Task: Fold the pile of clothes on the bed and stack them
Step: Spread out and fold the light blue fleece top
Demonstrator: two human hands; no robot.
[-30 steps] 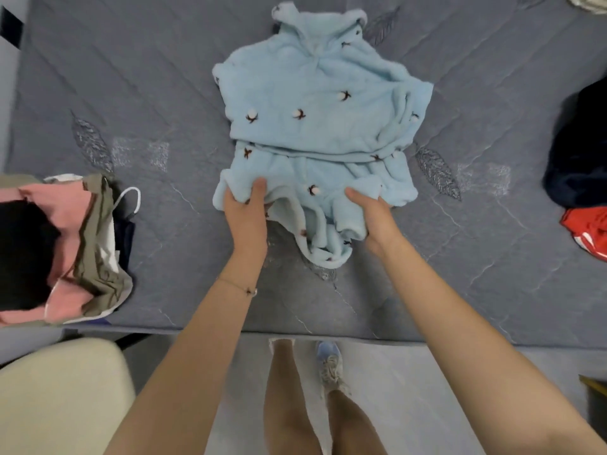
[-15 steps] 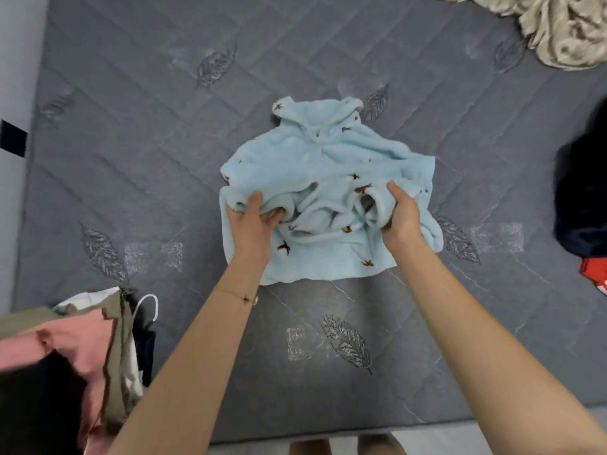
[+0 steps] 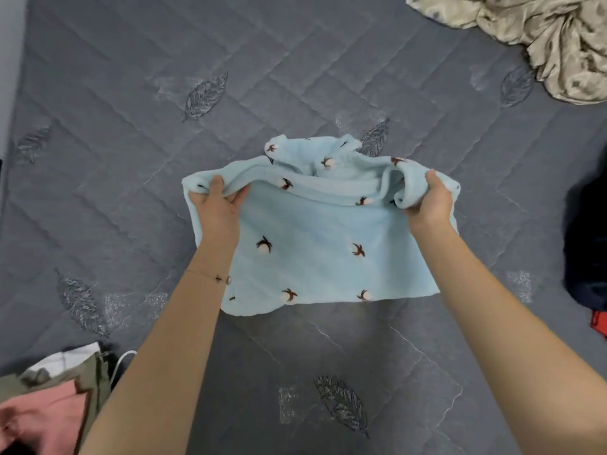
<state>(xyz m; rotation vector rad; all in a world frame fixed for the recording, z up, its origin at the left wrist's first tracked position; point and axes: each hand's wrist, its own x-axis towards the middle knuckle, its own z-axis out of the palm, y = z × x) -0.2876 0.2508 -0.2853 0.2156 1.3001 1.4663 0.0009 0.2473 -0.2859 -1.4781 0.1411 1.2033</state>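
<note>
So, looking down at a grey quilted bed (image 3: 295,77) with stitched leaves, sliver of pale wall (image 3: 10,44) far left. Counts: one blue fleece top (image 3: 312,257) lying mid-bed, far edge lifted; two hands on it, left hand (image 3: 216,205) curled round the left corner, right hand (image 3: 427,201) bunching up the right corner. Also around: crumpled beige sheet (image 3: 542,37) top right, dark garment (image 3: 588,238) and red cloth (image 3: 599,325) at the right edge, folded stack (image 3: 56,402) bottom left. Forearms hiding bits of the top's sides.

Mattress (image 3: 131,93) passable left and beyond — clothes stack (image 3: 49,399) near-left, dark garment (image 3: 588,241) right obstruct.
</note>
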